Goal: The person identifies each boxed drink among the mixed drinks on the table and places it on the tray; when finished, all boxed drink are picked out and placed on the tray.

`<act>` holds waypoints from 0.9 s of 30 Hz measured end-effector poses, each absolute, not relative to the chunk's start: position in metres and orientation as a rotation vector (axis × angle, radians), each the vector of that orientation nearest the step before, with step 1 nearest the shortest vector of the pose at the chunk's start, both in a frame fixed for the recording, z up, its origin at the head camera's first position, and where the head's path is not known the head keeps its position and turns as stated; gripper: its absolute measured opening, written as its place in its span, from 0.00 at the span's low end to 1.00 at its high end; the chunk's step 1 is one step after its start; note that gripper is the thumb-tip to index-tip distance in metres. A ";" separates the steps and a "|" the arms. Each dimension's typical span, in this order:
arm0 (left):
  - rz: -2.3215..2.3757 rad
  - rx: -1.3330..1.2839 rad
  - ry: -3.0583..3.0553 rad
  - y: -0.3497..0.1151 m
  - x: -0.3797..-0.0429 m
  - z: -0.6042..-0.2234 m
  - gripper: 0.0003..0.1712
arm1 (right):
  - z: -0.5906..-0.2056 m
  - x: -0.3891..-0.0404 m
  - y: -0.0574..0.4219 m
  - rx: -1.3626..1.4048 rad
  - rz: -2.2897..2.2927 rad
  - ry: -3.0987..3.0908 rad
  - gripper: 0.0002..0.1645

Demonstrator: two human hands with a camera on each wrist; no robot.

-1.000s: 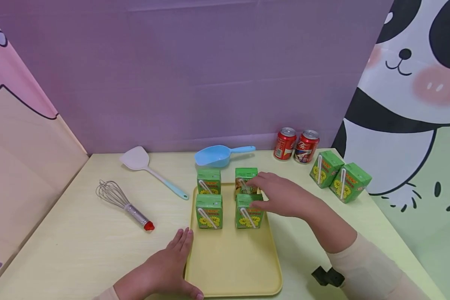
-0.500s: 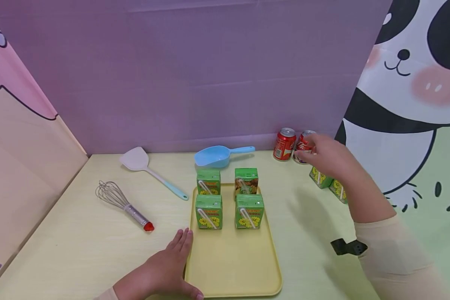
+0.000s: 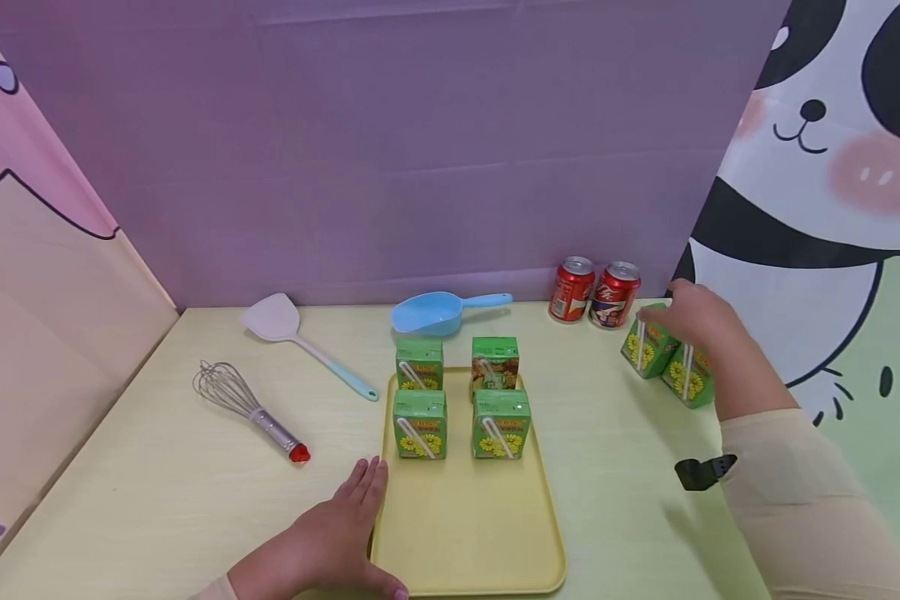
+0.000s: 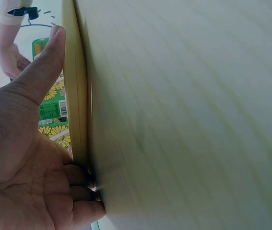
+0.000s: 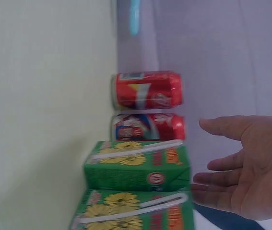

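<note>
To the right of the tray's [image 3: 468, 533] far end stood two green drink cartons, the left carton [image 3: 645, 356] and the right carton [image 3: 687, 379], side by side; the right hand [image 3: 708, 325] was over them, thumb set apart from spread fingers, gripping nothing, though whether a fingertip touched card I couldn't tell. The left hand [image 3: 333, 529] lay along the tray's left edge, fingers straight, thumb stretched to its near corner. Either carton would probably handle as fairly light and smooth, stiff enough to lift but easily dented by a hard squeeze, best held across its upper sides, off the straw [image 5: 136, 150]. Past the tray's far right corner, the right can [image 3: 613, 296] sat just beside the left carton, tight for fingers; tabletop [image 3: 592, 475] between tray and cartons gave sideways room, with the tray's low raised rim the edge to clear
</note>
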State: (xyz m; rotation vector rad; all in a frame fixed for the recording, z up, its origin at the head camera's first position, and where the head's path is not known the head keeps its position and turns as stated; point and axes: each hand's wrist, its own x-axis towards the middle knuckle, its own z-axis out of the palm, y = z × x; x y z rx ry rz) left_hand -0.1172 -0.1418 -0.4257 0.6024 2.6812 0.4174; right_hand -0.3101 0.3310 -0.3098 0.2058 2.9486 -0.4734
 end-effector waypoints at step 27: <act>0.433 0.602 2.675 -0.144 -0.118 -0.430 0.84 | -0.312 -0.299 0.307 -0.044 -0.421 3.071 0.31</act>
